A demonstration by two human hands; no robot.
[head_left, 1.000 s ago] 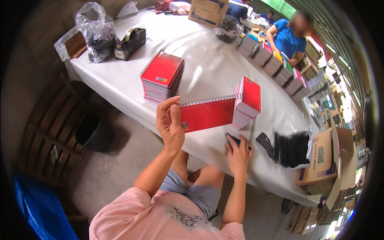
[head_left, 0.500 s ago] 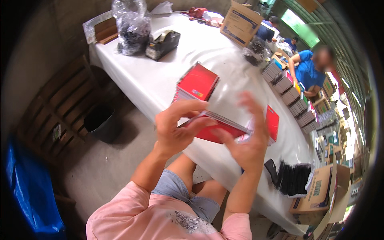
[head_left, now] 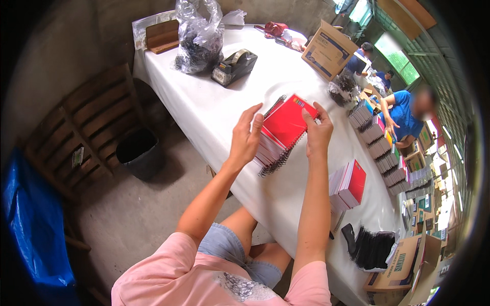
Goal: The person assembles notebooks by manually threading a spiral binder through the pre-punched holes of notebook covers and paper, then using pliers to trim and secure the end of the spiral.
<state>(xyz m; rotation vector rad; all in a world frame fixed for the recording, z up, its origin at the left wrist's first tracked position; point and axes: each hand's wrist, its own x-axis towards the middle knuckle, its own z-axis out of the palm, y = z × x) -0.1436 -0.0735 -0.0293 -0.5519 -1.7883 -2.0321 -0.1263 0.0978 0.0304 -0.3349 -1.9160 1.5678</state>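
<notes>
As your right hand (head_left: 319,133) pinches the red notebook (head_left: 286,125) near its far corner, thumb on the cover, your left hand (head_left: 245,138) hangs loose at the opposite side, fingers ungripped; contact there, I can't tell! That notebook lies between your fingers, atop the coil-bound stack (head_left: 269,149). Looks like the laying-on and squaring step; next seems to call for evening the edges from both sides. Rightward of your right fingers: another red-covered stack (head_left: 353,186).

Workshop | stacked notebooks (head_left: 286,125) | cardboard box (head_left: 328,51) | tape dispenser (head_left: 241,70) | wooden pallet (head_left: 86,140) | concrete floor (head_left: 122,219)
</notes>
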